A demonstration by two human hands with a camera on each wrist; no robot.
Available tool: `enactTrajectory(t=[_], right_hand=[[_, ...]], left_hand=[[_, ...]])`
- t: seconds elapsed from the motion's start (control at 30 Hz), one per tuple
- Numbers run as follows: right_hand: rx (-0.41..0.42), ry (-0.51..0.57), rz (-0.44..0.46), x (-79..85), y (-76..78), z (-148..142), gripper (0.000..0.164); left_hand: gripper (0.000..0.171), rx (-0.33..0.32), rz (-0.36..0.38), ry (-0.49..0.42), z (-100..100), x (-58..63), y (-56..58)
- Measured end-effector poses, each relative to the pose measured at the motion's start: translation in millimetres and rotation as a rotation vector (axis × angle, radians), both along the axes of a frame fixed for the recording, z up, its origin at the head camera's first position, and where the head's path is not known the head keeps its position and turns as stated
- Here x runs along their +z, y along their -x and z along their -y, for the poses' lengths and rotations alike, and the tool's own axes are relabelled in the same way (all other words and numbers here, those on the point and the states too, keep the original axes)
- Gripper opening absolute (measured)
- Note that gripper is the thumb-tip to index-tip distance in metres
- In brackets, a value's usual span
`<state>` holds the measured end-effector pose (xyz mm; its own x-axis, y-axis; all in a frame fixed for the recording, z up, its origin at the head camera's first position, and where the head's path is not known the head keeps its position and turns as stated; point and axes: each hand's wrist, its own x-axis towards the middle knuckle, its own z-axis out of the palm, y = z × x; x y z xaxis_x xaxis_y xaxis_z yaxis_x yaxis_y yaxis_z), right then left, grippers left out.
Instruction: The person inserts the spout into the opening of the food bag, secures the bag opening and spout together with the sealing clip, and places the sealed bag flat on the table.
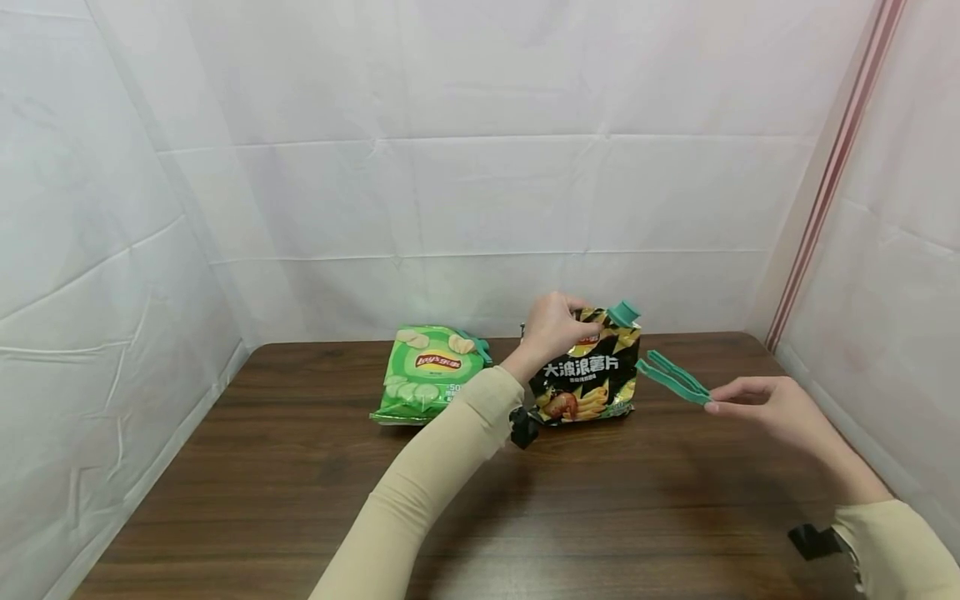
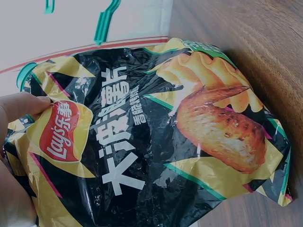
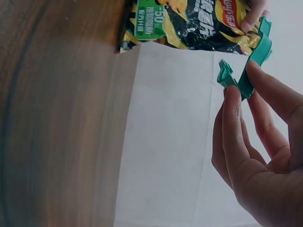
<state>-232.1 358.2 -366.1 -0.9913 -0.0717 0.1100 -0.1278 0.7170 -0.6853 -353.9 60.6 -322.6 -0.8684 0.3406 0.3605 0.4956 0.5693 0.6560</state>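
My left hand (image 1: 557, 323) pinches the top of a black and yellow chip bag (image 1: 581, 367), thumb on its front near the logo. The bag stands tilted on the table, with a teal spout-like piece (image 1: 623, 313) at its top right corner. To the right of the bag, my right hand (image 1: 776, 408) pinches one end of a teal bag clip (image 1: 678, 383) between thumb and fingers. In the right wrist view the clip's two arms (image 3: 258, 52) spread in a V. In the left wrist view the thumb (image 2: 23, 105) lies on the bag front.
A green chip bag (image 1: 423, 379) leans at the back left of the black one, a teal piece (image 1: 476, 346) at its top right corner. All stand on a dark wooden table (image 1: 300, 500). White cloth walls (image 1: 480, 167) enclose the back and sides.
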Motion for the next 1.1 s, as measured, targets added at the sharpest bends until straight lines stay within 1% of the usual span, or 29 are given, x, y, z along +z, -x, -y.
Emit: enactTrajectory(t=[0.23, 0.4, 0.47, 0.63, 0.83, 1.0, 1.1], right_hand=[[-0.043, 0.068, -0.076, 5.9, 3.0, -0.1, 0.038], [-0.076, 0.051, -0.131, 9.4, 9.0, 6.4, 0.038], [-0.073, 0.043, -0.155, 10.8, 12.4, 10.1, 0.037], [-0.076, 0.049, -0.172, 13.9, 20.8, 23.1, 0.036], [-0.085, 0.063, -0.181, 15.8, 33.1, 38.0, 0.035], [-0.052, 0.06, -0.2, 18.1, 44.8, 46.5, 0.038], [-0.057, 0.063, -0.197, 20.5, 50.3, 51.4, 0.04]], left_hand=[[0.03, 0.007, -0.003, -0.002, -0.1, -0.5, -0.5], [0.031, 0.004, -0.014, 0.005, 0.5, 0.0, -0.5], [0.031, 0.005, -0.015, 0.006, 0.5, 0.0, -0.4], [0.029, 0.018, -0.01, 0.003, 0.7, -0.3, -0.8], [0.028, 0.017, -0.022, 0.011, 0.7, 0.9, -2.4], [0.026, 0.003, -0.038, 0.006, 0.7, 0.2, -1.7], [0.022, -0.014, -0.054, -0.001, 0.9, -0.2, -1.1]])
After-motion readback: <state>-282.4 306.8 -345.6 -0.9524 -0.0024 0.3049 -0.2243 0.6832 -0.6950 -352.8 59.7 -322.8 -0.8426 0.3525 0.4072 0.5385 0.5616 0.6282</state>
